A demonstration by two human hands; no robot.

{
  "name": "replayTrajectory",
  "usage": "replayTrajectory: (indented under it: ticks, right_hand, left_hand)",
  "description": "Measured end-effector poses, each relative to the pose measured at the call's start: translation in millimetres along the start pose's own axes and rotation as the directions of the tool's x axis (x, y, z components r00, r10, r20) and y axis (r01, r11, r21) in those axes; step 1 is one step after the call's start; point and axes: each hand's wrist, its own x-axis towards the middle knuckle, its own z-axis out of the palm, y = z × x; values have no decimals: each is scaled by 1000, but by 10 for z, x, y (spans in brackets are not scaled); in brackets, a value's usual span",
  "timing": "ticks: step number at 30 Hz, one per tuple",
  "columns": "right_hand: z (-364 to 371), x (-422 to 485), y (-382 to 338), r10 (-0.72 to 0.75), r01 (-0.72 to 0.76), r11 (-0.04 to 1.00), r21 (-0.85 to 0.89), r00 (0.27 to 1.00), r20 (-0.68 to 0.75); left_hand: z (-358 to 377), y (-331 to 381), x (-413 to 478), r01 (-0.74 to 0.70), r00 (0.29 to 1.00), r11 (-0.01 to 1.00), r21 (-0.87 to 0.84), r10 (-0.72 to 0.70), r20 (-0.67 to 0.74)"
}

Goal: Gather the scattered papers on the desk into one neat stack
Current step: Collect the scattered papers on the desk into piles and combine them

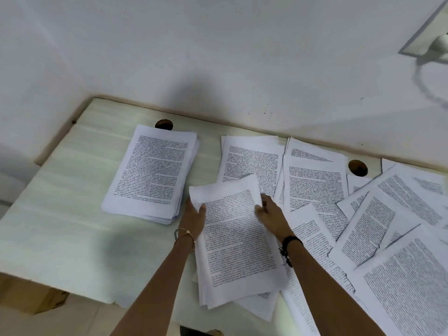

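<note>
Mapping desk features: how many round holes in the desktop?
2: the left hole at the back, half under the left stack; the right hole at the back among loose papers. More may hide under paper.

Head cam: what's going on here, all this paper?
A person is tidying printed pages on a desk. The left hand and right hand grip a small bundle of sheets by its left and right edges, near the front middle. A fairly neat stack lies at back left, apart from the bundle. Many loose sheets lie overlapping at angles across the right side, not yet gathered.
</note>
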Motion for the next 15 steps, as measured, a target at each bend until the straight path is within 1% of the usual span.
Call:
replayTrajectory:
  ticks: [1, 3, 4, 6, 7, 8, 9, 11, 12, 13, 14, 15]
  right_hand:
    - [24, 30, -33, -12, 12, 1000, 14, 1000, -14]
    - [58, 107, -81, 14, -7, 999, 50, 992, -129]
    - [75, 151, -80, 22, -15, 998, 55, 992, -126]
    - [128, 214, -47, 37, -37, 999, -15, 999, 5]
    - [141, 242, -33, 54, -53, 998, -34, 998, 32]
    - [132, 265, -41, 72, -72, 997, -10, 997, 4]
    - [114, 272, -62, 93, -89, 994, 55, 993, -66]
    - [82, 307, -93, 158, -99, 967, 234, 955, -249]
    - [66, 335, -119, 203, -95, 943, 319, 923, -326]
    - [44, 358, -159, 242, -83, 914, 398, 897, -369]
    - [20, 375, -177, 275, -83, 888, 452, 884, -378]
    - [-8, 364, -182, 304, -122, 880, 460, 887, -346]
  left_hand:
    - [27, 36, 25, 17, 1000, 999, 32, -16, -20]
    - [55, 98, 53, 62, 997, 989, 137, -54, -63]
    - [59, 106, 72, 84, 994, 978, 190, -69, -86]
    - [61, 109, 126, 98, 992, 969, 228, -77, -97]
    - [69, 93, 161, 83, 994, 972, 221, -66, -85]
    - [67, 105, 188, 60, 996, 978, 201, -45, -80]
    - [67, 107, 208, 62, 995, 988, 142, -51, -85]
    - [33, 123, 196, 145, 984, 987, -65, -151, -95]
    - [8, 96, 189, 187, 979, 974, -130, -195, -57]
    - [-31, 65, 171, 210, 978, 970, -124, -208, 27]
    - [-50, -6, 157, 215, 971, 972, -94, -202, 127]
    - [-61, -78, 137, 225, 959, 971, -83, -205, 196]
